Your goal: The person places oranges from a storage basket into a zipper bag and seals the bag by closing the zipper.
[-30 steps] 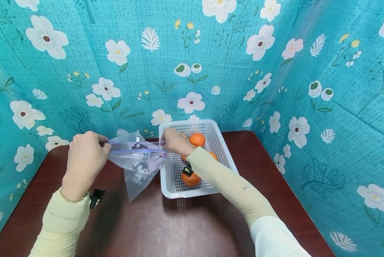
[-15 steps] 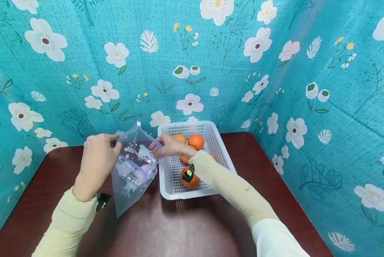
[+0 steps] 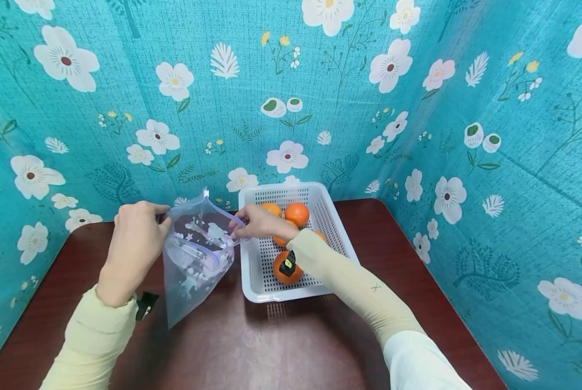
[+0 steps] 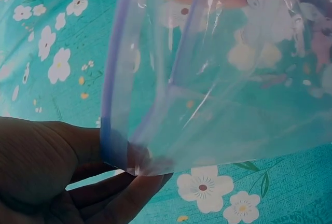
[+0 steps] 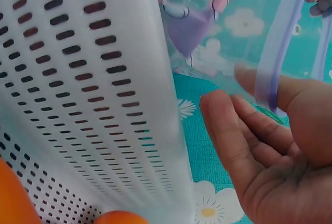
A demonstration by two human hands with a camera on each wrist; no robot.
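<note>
over a dark red-brown desk (image 3: 252,352), holding up a clear zip bag (image 3: 185,290), gaping, pinched between left grip (image 3: 135,238) and right grip (image 3: 261,222); beside a white basket (image 3: 266,297) of oranges (image 3: 297,214), partly hidden by right forearm (image 3: 354,281); backed by teal floral cloth (image 3: 247,97).

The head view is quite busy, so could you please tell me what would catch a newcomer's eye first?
Probably the bright orange fruit in the white basket, toward the back of the table. Next comes the clear bag, gaping between the left hand and right hand, left of the basket. Behind, the turquoise cloth with white flowers also stands out.
</note>
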